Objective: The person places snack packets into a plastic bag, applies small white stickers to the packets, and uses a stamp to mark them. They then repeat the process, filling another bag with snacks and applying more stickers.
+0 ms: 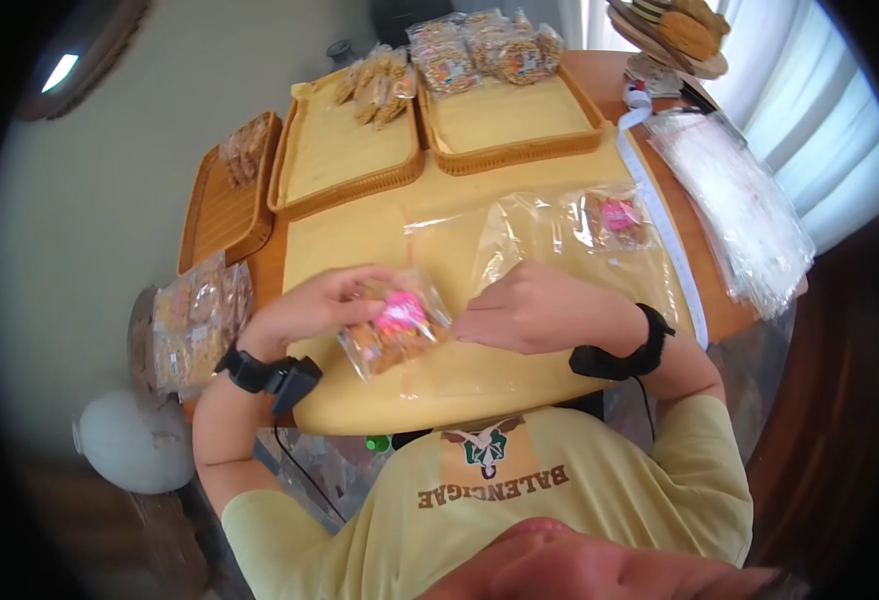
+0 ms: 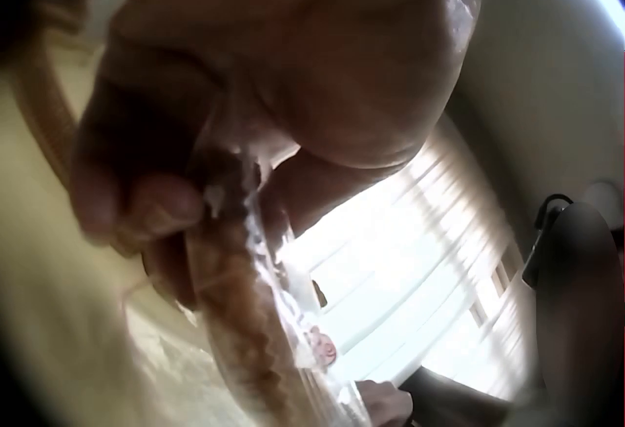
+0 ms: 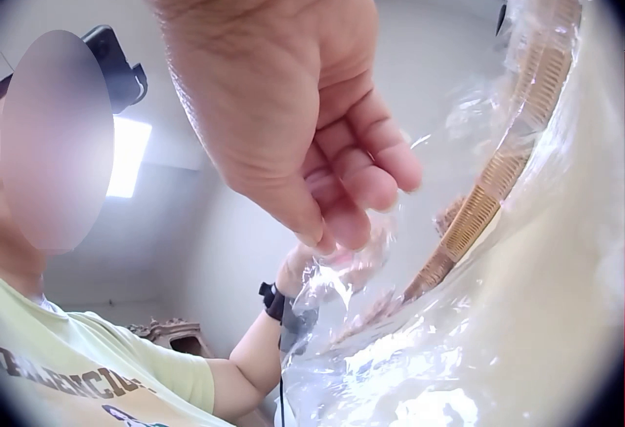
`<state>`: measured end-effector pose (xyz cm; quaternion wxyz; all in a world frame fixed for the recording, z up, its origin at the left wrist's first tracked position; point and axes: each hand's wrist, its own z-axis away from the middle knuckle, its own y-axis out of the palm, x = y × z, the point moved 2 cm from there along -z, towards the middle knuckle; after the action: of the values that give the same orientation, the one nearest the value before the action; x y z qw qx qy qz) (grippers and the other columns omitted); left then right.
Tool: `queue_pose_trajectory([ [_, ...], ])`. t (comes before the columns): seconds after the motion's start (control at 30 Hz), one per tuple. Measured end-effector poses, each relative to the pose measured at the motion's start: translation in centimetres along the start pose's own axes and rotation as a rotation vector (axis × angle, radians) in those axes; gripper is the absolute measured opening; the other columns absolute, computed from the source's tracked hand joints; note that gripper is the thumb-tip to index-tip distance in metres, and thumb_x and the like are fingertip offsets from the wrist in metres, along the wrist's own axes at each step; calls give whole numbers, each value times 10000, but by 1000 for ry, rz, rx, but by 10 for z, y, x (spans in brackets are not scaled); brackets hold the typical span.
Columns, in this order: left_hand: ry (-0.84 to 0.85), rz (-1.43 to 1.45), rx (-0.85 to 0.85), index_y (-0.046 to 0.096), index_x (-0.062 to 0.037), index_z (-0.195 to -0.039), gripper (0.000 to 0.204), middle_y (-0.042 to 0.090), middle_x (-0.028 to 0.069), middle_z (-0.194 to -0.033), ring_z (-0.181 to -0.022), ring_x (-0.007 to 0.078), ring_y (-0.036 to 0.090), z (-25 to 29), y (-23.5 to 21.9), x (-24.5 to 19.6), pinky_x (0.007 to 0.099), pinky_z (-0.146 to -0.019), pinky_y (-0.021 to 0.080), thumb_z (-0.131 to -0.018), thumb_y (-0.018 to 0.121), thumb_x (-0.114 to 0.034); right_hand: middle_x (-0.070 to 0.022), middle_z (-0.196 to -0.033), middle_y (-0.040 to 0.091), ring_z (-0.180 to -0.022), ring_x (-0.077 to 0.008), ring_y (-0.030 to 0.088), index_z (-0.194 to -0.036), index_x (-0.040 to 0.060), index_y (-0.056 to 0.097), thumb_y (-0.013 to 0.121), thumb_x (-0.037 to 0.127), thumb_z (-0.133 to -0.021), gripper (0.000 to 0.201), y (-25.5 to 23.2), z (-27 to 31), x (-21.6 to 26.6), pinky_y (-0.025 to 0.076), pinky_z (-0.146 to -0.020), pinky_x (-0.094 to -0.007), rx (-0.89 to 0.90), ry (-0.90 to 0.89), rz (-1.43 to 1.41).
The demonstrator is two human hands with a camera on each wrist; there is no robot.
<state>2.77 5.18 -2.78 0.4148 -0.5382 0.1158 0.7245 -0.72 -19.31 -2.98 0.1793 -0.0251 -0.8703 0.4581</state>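
Note:
My left hand point(image 1: 330, 298) grips a clear snack packet point(image 1: 392, 345) with a pink label, thumb on its front. The packet is tilted above the near part of the table; its crimped edge and brown contents point(image 2: 234, 320) show in the left wrist view. My right hand point(image 1: 535, 310) has its fingers curled, with thumb and forefinger pinching at the packet's right edge. Beneath both hands lies a large clear plastic bag point(image 1: 520, 375), spread flat. A second packet with a pink label point(image 1: 617, 214) lies at its far right.
Two paper-lined wicker trays point(image 1: 360, 185) stand at the back with bagged snacks point(image 1: 485, 50) behind. A smaller wicker tray point(image 1: 230, 225) and more packets point(image 1: 195, 320) are at left. Along the right run a white measuring tape point(image 1: 670, 235) and a stack of clear bags point(image 1: 740, 215).

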Motion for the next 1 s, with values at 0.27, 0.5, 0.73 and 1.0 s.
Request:
queue_pose_trajectory([
  [0.27,9,85,304,386,-72,-1309,465,604,20,-985,-666,48,552,-93,51,-24,185,-599,464,-886,527,-201,-48,-588,516,-566,-203,576,-753,49,497,546,112,-701,94,9,-8,16,442,-458,-319,-103,-220,213],
  [0.5,30,165,570,348,-75,-1335,491,593,17,-971,-790,50,553,-137,107,-58,193,-703,468,-884,507,-187,-49,-569,492,-569,-202,568,-677,47,457,549,127,-680,121,17,-11,21,443,-473,-314,-18,-183,171],
  [0.73,89,-13,622,321,-129,-1358,545,608,-5,-969,-724,24,525,-164,133,-71,178,-584,439,-882,532,-287,-47,-577,489,-605,-203,564,-674,49,460,543,141,-686,125,20,-12,22,448,-507,-318,-86,-199,125],
  [1.0,336,58,398,219,-79,-1380,581,448,87,-1240,-844,105,557,-177,119,-57,230,-684,482,-886,515,-157,-69,-662,540,-652,-219,565,-767,44,499,540,147,-723,119,17,-22,24,451,-532,-333,0,-186,132],
])
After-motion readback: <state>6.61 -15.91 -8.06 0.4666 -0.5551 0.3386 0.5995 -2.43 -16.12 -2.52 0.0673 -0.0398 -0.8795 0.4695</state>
